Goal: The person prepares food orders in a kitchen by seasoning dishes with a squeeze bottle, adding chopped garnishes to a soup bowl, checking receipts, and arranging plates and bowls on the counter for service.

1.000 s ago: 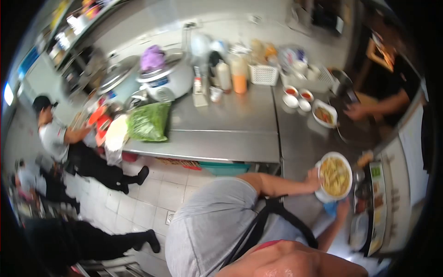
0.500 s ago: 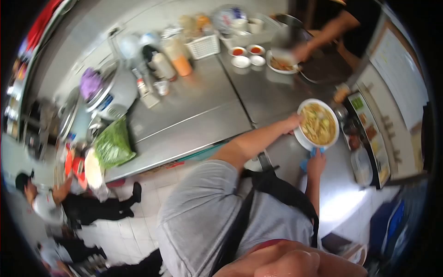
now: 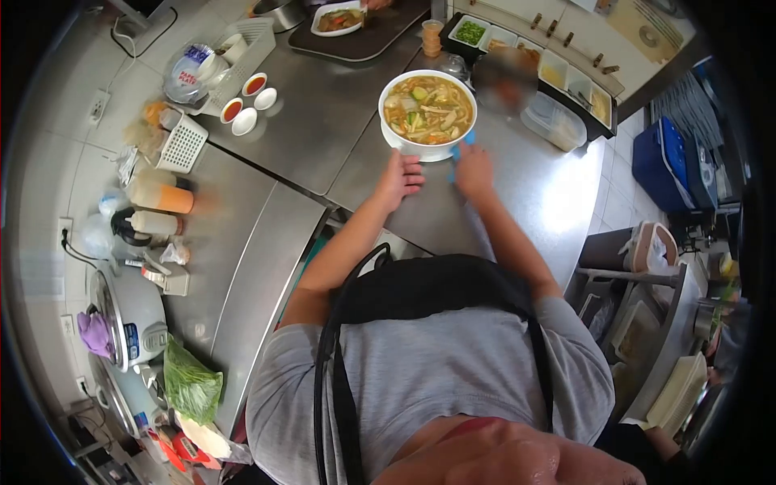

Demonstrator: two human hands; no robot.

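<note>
A white bowl (image 3: 428,115) of noodle soup with vegetables sits on a white plate (image 3: 391,136) on the steel counter. Beside the plate's near left edge, my left hand (image 3: 398,179) has its fingers apart and holds nothing. My right hand (image 3: 474,170) is at the near right side of the bowl, its fingers closed on a blue cloth (image 3: 457,150). Behind the bowl stands a stack of small orange cups (image 3: 432,38).
A black tray (image 3: 356,47) carries a white dish of food, with another person's hand (image 3: 375,4) beside it. Small sauce bowls (image 3: 232,111) stand left. Topping containers (image 3: 552,69) and a clear lidded box (image 3: 554,121) are at right.
The view has turned, bringing the soup bowl to the upper middle. My left hand has let go of the plate's edge. The blue cloth remains in my right hand.
</note>
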